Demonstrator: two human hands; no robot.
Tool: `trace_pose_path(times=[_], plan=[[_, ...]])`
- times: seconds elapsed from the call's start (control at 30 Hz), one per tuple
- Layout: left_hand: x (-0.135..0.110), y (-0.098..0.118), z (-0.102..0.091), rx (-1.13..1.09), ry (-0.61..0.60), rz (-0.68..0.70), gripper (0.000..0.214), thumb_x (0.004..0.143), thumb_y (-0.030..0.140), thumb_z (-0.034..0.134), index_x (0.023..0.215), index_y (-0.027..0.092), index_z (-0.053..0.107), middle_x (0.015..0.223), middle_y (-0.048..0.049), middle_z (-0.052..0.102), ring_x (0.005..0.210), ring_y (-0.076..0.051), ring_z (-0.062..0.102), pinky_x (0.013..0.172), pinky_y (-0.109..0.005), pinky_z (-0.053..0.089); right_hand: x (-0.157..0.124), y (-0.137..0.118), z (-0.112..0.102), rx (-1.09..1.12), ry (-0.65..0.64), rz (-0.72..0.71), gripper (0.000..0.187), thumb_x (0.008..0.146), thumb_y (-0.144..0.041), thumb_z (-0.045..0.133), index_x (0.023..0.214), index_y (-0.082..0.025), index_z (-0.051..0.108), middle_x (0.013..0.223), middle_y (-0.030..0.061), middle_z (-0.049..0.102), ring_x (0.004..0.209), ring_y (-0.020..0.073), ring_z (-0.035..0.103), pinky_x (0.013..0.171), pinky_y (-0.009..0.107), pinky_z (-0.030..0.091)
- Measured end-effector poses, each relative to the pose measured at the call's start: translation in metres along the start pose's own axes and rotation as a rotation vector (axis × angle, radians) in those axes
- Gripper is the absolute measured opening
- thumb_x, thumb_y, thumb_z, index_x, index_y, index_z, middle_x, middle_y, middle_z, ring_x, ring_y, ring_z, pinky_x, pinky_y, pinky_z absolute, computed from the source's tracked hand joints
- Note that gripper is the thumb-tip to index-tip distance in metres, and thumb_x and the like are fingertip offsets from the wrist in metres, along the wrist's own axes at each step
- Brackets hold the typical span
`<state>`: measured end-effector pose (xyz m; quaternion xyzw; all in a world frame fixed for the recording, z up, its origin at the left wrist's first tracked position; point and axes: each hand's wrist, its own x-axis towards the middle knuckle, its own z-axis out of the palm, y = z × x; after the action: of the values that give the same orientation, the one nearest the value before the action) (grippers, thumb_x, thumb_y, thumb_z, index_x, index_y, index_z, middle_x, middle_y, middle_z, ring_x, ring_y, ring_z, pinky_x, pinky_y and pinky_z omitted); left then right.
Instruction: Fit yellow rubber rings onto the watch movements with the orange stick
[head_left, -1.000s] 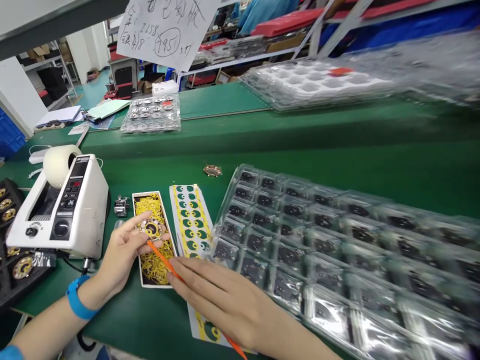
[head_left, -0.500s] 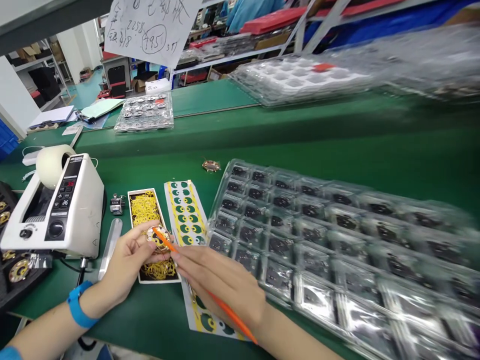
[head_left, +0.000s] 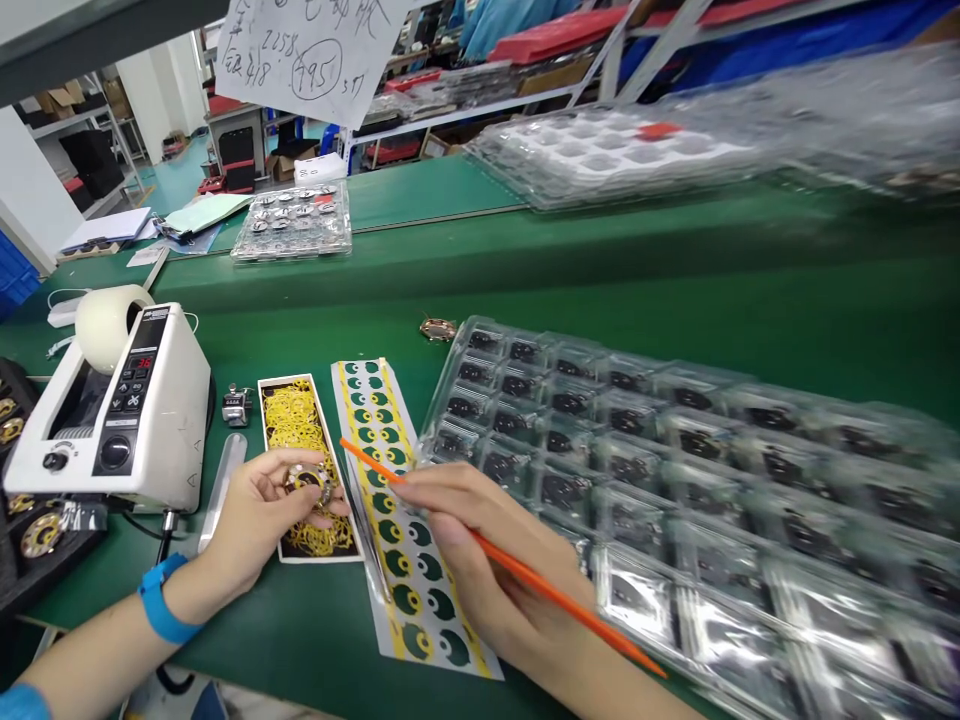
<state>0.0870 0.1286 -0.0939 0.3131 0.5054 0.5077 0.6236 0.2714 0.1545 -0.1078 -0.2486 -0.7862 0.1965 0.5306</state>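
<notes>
Between the thumb and fingers of my left hand [head_left: 259, 515] is a small round part [head_left: 309, 484] with a gold rim and dark centre. It is held above a white box [head_left: 330, 440] full of thin yellow pieces [head_left: 294, 415]. My right hand [head_left: 502, 560] grips a slim orange stick [head_left: 525, 575], its tip pointing toward the round part but apart from it. Beneath the stick lies a sticker sheet [head_left: 411, 640] with rows of green and yellow shapes. Metal tweezers [head_left: 367, 535] rest along the sheet's left edge, partly hidden.
A white tape dispenser [head_left: 157, 420] stands left, with a tally counter [head_left: 236, 405] beside it. Clear compartment trays [head_left: 570, 455] with dark parts cover the right. One copper-coloured round part [head_left: 438, 329] lies behind the sheet. A black foam tray [head_left: 52, 570] sits at far left.
My right hand has drawn back to the right, lifting the orange stick's tip off the round part. My left hand still holds the part, now tilted differently, in nearly the same place.
</notes>
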Motion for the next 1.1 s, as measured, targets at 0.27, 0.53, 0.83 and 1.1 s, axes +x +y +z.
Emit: trace_pose_path(times=[0.27, 0.53, 0.83, 1.1], plan=[[-0.005, 0.0, 0.004, 0.213, -0.017, 0.048, 0.019, 0.064, 0.02, 0.073, 0.077, 0.015, 0.062, 0.055, 0.0017, 0.064, 0.046, -0.012, 0.063, 0.036, -0.014, 0.042, -0.003, 0.004, 0.002, -0.026, 0.074, 0.048, 0.024, 0.094, -0.011, 0.036, 0.081, -0.02, 0.055, 0.081, 0.0045, 0.057, 0.076, 0.0162, 0.058, 0.067, 0.03, 0.047], [-0.007, -0.009, 0.003, 0.341, 0.014, 0.12, 0.026, 0.073, 0.03, 0.067, 0.094, 0.015, 0.068, 0.071, -0.0021, 0.069, 0.055, -0.012, 0.063, 0.052, -0.021, 0.052, -0.011, -0.003, 0.026, -0.293, -0.053, -0.083, 0.011, 0.095, -0.012, 0.045, 0.094, -0.017, 0.055, 0.064, 0.0008, 0.058, 0.051, 0.0113, 0.053, 0.047, 0.022, 0.039], [-0.017, -0.016, 0.005, 0.581, -0.107, 0.311, 0.04, 0.084, 0.018, 0.05, 0.123, 0.016, 0.057, 0.098, -0.0099, 0.072, 0.08, -0.017, 0.067, 0.07, -0.026, 0.054, -0.012, 0.002, 0.032, -0.25, -0.013, 0.12, 0.01, 0.092, -0.015, 0.051, 0.087, -0.02, 0.057, 0.07, 0.0008, 0.063, 0.059, 0.0124, 0.061, 0.054, 0.021, 0.046], [-0.021, -0.014, 0.006, 0.681, -0.174, 0.309, 0.043, 0.088, 0.017, 0.047, 0.131, 0.016, 0.052, 0.11, -0.0125, 0.071, 0.089, -0.02, 0.069, 0.081, -0.03, 0.053, -0.008, 0.002, 0.031, -0.153, -0.041, 0.274, 0.014, 0.086, -0.011, 0.05, 0.078, -0.02, 0.057, 0.066, -0.0014, 0.062, 0.052, 0.011, 0.055, 0.047, 0.02, 0.041]])
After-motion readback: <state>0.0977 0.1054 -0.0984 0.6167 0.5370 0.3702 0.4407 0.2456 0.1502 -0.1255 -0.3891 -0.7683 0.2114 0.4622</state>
